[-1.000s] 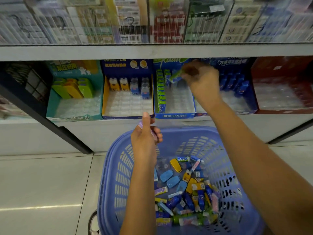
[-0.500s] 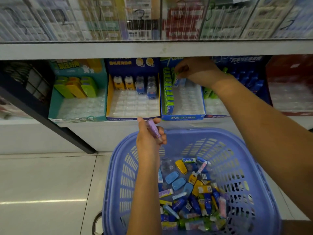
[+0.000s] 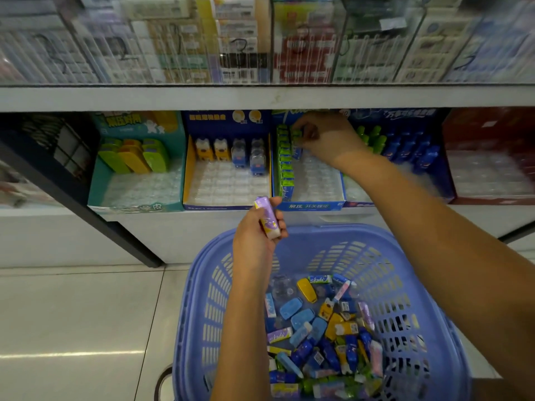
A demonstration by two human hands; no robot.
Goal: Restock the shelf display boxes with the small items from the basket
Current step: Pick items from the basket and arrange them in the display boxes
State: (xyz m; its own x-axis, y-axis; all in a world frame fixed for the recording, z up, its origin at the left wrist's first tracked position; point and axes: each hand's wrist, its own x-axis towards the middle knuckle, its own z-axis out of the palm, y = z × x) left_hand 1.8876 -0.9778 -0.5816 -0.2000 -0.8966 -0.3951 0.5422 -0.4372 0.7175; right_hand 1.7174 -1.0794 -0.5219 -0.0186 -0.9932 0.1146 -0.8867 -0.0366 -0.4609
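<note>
The left hand (image 3: 254,241) is raised over the far rim of the blue basket (image 3: 405,285), its fingers and thumb wrapped round a purple packet (image 3: 267,218) that stands nearly upright, one end poking out above the hand in front of the shelf's lower edge. The right hand (image 3: 330,138) reaches into the middle blue display box (image 3: 315,205) on the lower shelf; its fingers are curled tight on a small green item (image 3: 296,134) at the back of the box, just beside the column of green packs (image 3: 285,166) that runs along the box's left wall. The rest of that box's clear tray shows bare slots. In the basket lies a loose heap of small items (image 3: 318,328) – blue, yellow, purple and green pieces, piled toward the near right side. To the left on the shelf stand a blue-and-yellow box (image 3: 188,169) with a few yellow and blue pieces at its back, and a teal box (image 3: 98,180) with green and yellow pieces. A farther blue box (image 3: 443,180) on the right holds green and blue pieces – partly hidden by the right forearm. The basket rests on the pale tiled floor (image 3: 72,314).
</note>
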